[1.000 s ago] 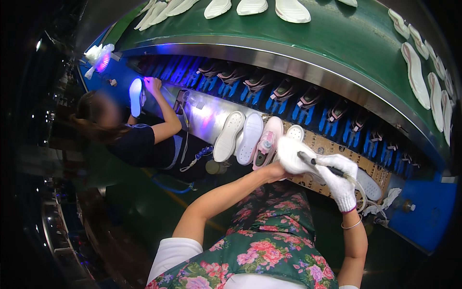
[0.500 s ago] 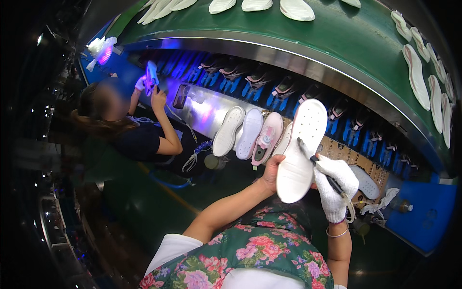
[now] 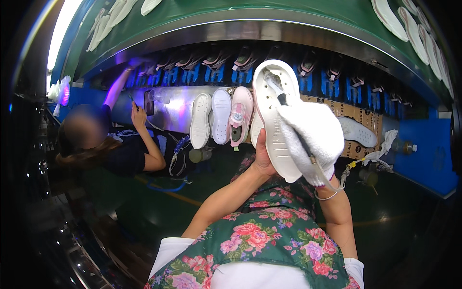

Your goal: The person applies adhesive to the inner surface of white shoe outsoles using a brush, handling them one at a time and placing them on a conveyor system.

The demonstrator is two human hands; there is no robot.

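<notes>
- White shoe sole (image 3: pixel 279 115): held up in front of the person, at chest height and above the floral apron (image 3: pixel 269 241), tilted with its inner face toward the camera and its toe end uppermost
- Left hand (image 3: pixel 262 159): bare, closed around the lower left edge of the white shoe sole; the fingers wrap behind it and the thumb lies along the edge. Grip is firm and holds the sole alone
- Right hand (image 3: pixel 313 139): covered by a white cloth glove, closed around the handle of a small brush (image 3: pixel 279 91). The handle runs up and left from the fist; the bristle end rests against the inner face of the sole near the toe
- A thin bracelet (image 3: pixel 327 195) sits on the right wrist
- Behind the sole, a metal ledge (image 3: pixel 168 108) carries two white soles (image 3: pixel 211 118) standing on end, just beside a pink shoe (image 3: pixel 239 115)
- Another white shoe (image 3: pixel 358 132) lies on the right, on a cardboard sheet (image 3: pixel 358 113)
- A row of blue holders (image 3: pixel 332 86) runs along the recess above the ledge
- A curved green conveyor (image 3: pixel 269 12) at the top carries more white soles near its rim
- A second person (image 3: pixel 125 154) sits to the left, well apart, with one arm raised toward the recess
</notes>
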